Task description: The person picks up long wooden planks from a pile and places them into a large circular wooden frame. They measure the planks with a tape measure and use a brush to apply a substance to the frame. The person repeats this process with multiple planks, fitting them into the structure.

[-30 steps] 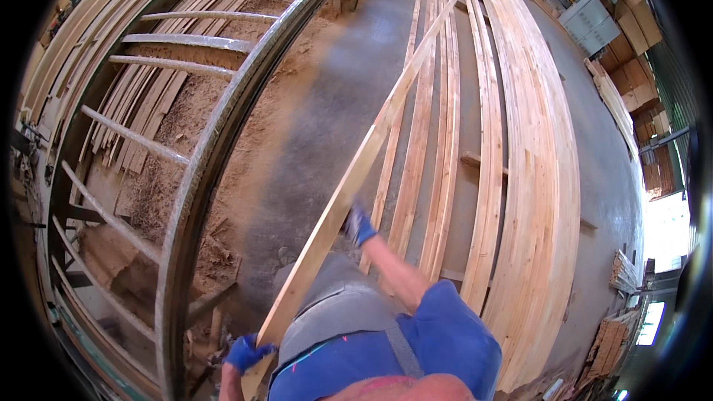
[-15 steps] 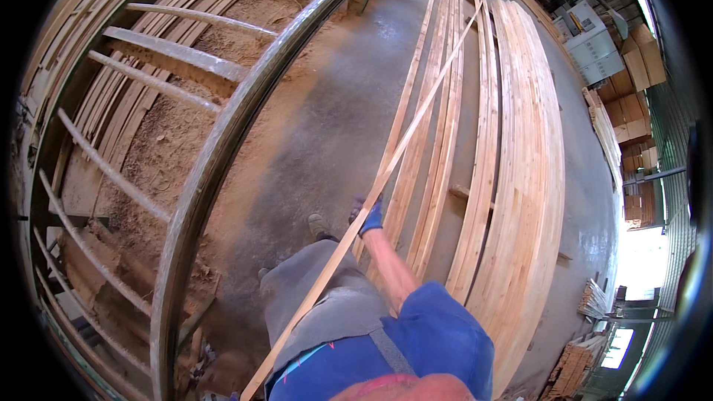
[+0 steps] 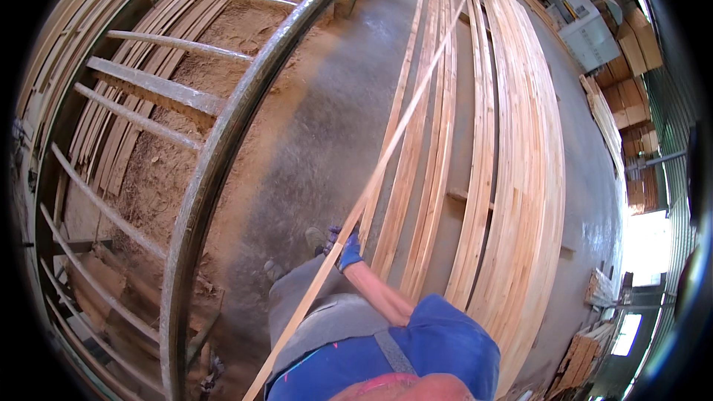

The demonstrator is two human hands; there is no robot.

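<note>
A long thin wooden strip (image 3: 369, 189) runs slantwise from beside my body toward the far end of the stacked boards. My right hand (image 3: 346, 247), in a blue glove with darker fingers, is closed around it in front of my apron (image 3: 327, 323). Fingers show on the strip's left side and the back of the glove on its right. The strip's near part crosses the apron and leaves the picture at the lower edge. Beneath its far part lie narrow wooden boards (image 3: 403, 212) in spaced rows. My left hand does not show.
To my right a wide row of pale boards (image 3: 529, 156) lies on cross supports (image 3: 459, 194) above the concrete floor (image 3: 316, 141). On my left stands a metal frame (image 3: 223, 130) with crossbars, over sawdust and stacked planks. Cartons (image 3: 627, 100) and a light grey cabinet (image 3: 587, 37) stand far right.
My right hand has come nearer my body and a little left, still closed on the strip. The strip's middle has shifted left with it. The view has turned slightly.
</note>
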